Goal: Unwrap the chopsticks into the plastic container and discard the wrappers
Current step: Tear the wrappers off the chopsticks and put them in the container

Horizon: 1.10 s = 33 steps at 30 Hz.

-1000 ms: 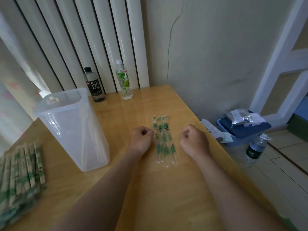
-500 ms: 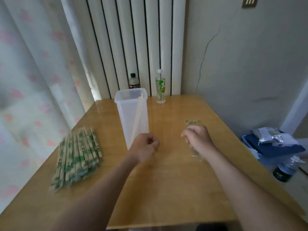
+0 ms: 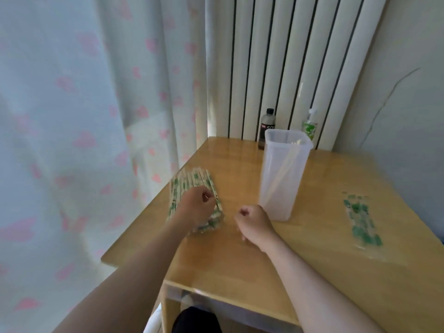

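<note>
A pile of wrapped chopsticks (image 3: 189, 186) in green-printed sleeves lies at the table's left edge. My left hand (image 3: 195, 209) rests over its near end with curled fingers. Blur hides whether it pinches a pair. My right hand (image 3: 252, 222) is a fist on the table, holding nothing, just left of the clear plastic container (image 3: 283, 188). The container stands upright with a few bare chopsticks (image 3: 286, 164) leaning inside. Empty wrappers (image 3: 361, 221) lie flat on the table to the right, away from both hands.
A dark bottle (image 3: 266, 127) and a green-labelled bottle (image 3: 310, 127) stand behind the container at the radiator. A curtain hangs along the left. The wooden table (image 3: 240, 260) has its near edge just below my forearms.
The view has swung left. My left hand moved from the table's middle onto the wrapped pile. My right hand left the empty wrappers and now sits in front of the container.
</note>
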Each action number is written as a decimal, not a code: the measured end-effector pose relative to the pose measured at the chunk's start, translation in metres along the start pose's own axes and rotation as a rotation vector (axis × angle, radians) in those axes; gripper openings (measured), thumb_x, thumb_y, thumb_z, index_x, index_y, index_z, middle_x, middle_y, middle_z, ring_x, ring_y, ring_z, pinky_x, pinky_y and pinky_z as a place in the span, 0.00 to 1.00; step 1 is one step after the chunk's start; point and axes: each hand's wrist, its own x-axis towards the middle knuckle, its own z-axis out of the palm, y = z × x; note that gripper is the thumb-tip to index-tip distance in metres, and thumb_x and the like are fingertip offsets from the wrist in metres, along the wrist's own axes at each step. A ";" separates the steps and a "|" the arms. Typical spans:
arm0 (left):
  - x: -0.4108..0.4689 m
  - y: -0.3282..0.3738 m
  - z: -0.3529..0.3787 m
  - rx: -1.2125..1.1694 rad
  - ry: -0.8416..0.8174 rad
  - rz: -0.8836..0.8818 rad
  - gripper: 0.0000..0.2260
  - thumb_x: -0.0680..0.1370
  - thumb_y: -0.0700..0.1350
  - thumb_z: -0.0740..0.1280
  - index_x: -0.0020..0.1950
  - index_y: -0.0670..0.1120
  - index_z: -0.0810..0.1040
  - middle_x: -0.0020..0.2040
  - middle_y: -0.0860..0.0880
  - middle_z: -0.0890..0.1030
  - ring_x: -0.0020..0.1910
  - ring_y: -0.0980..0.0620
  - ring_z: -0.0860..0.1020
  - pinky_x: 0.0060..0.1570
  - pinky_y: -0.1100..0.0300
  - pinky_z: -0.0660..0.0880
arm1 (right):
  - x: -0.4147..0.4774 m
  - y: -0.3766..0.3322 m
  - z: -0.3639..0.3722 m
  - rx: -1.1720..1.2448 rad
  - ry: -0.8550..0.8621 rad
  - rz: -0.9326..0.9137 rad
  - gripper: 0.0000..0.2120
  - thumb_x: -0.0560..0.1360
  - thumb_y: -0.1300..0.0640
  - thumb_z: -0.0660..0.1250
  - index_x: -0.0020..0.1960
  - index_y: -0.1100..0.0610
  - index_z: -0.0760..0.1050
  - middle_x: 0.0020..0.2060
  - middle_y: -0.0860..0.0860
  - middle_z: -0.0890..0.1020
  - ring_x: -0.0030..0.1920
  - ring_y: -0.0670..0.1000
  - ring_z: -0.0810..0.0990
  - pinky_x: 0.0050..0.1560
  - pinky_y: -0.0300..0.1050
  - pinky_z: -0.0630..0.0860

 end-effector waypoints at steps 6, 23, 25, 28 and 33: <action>0.007 -0.026 -0.024 0.155 0.041 -0.082 0.05 0.78 0.44 0.64 0.49 0.49 0.79 0.40 0.51 0.80 0.36 0.52 0.77 0.30 0.60 0.70 | 0.005 0.010 0.009 -0.017 0.129 0.014 0.11 0.76 0.58 0.63 0.38 0.63 0.76 0.29 0.54 0.75 0.30 0.51 0.72 0.32 0.43 0.63; 0.042 -0.039 -0.019 0.194 -0.168 -0.287 0.16 0.75 0.50 0.73 0.35 0.42 0.74 0.29 0.47 0.74 0.29 0.49 0.72 0.32 0.59 0.70 | 0.002 0.015 0.010 0.000 0.123 -0.003 0.09 0.76 0.59 0.63 0.39 0.61 0.76 0.26 0.48 0.71 0.26 0.46 0.67 0.29 0.41 0.61; 0.043 -0.036 -0.021 0.182 -0.177 -0.328 0.15 0.74 0.49 0.73 0.36 0.42 0.72 0.30 0.46 0.73 0.27 0.49 0.71 0.29 0.61 0.68 | 0.002 0.015 0.011 0.002 0.121 -0.004 0.09 0.76 0.59 0.63 0.39 0.60 0.76 0.27 0.49 0.72 0.27 0.48 0.68 0.30 0.42 0.62; 0.044 -0.034 -0.022 0.172 -0.197 -0.364 0.14 0.75 0.48 0.71 0.38 0.42 0.71 0.30 0.46 0.72 0.26 0.49 0.70 0.29 0.61 0.67 | 0.002 0.016 0.011 0.010 0.115 -0.008 0.09 0.76 0.60 0.63 0.39 0.61 0.77 0.27 0.51 0.73 0.27 0.48 0.68 0.30 0.42 0.62; 0.042 -0.029 -0.020 0.189 -0.219 -0.374 0.14 0.78 0.50 0.67 0.40 0.43 0.68 0.31 0.47 0.68 0.28 0.50 0.68 0.30 0.60 0.65 | 0.002 0.015 0.010 0.014 0.105 -0.007 0.08 0.76 0.60 0.62 0.39 0.61 0.76 0.27 0.50 0.73 0.27 0.48 0.68 0.29 0.41 0.62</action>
